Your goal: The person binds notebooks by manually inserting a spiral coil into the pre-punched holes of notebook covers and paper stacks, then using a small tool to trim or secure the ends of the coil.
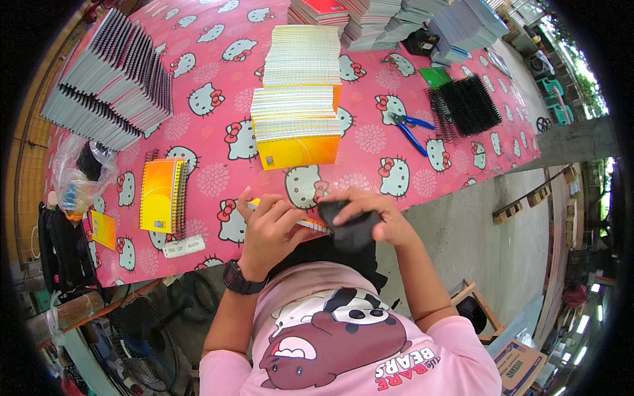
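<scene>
At the table's near edge, my left hand (269,228) has its fingers closed round a small yellow notebook (314,225), whose page edges show under the fingers. My right hand (376,214) grips a flat black object (351,231) against the notebook's right end. That object is smeared by motion, so its kind is unclear. Farther in stand rows of yellow-covered page blocks (297,152). To the left lies a short stack of yellow spiral notebooks (158,195) with black coils.
Tall stacks of spiral-bound books (115,79) fill the far left. Blue-handled pliers (415,132) lie near a pile of black binding coils (469,105) on the right. A white label strip (184,247) and a yellow card (104,230) rest at the near left.
</scene>
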The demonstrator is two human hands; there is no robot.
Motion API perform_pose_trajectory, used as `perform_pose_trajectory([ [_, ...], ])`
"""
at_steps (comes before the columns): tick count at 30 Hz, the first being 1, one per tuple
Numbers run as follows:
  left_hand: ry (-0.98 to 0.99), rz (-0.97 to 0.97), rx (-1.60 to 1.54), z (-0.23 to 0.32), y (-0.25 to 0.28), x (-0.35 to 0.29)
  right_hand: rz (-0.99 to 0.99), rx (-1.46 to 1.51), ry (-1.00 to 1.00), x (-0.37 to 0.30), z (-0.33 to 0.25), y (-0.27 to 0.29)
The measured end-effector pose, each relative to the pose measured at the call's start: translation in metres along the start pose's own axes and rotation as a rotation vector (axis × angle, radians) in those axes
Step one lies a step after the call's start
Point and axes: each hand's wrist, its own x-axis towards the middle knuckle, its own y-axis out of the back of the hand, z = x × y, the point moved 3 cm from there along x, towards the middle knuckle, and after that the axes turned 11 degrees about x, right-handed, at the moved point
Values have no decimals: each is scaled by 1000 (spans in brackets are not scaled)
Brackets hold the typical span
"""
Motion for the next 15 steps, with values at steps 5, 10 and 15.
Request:
perform_pose_trajectory([
  [5,29,14,-63,-1,-2,1,158,-290,-29,5,3,5],
  [10,35,41,22,-2,-1,-7,76,-430,-7,13,3,-4],
  [15,429,229,-450,-30,-18,-24,-66,128,70,14,-8,-15],
])
